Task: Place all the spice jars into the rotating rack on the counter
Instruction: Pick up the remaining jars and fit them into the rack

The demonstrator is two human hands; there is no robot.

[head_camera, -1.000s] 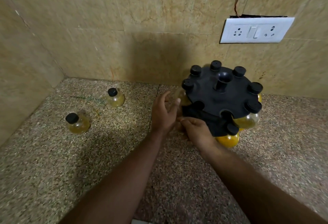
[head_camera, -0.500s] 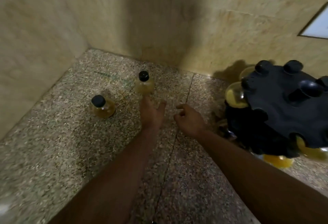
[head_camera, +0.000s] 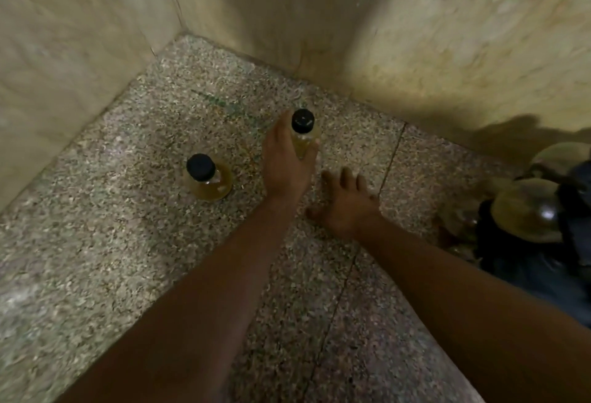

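Since 0.5 s earlier, left hand (head_camera: 287, 163) has advanced to the far small round glass spice jar with black cap (head_camera: 303, 132) and now wraps its body, fingers on both sides; jar upright on speckled granite counter (head_camera: 96, 242), not yet lifted. Right hand (head_camera: 347, 207) is released, fingers spread, flat near counter, holding nothing, just right of the held jar. Second round black-capped glass jar of amber contents (head_camera: 208, 179) stands left of the held jar, apart from the hand. Black plastic rotating rack (head_camera: 543, 262), w/ jars loaded, sits well right of it, at frame edge.

Procedure: grip below cap, lift vertically, keep upright, carry right to a free slot; steady rack w/ right hand.
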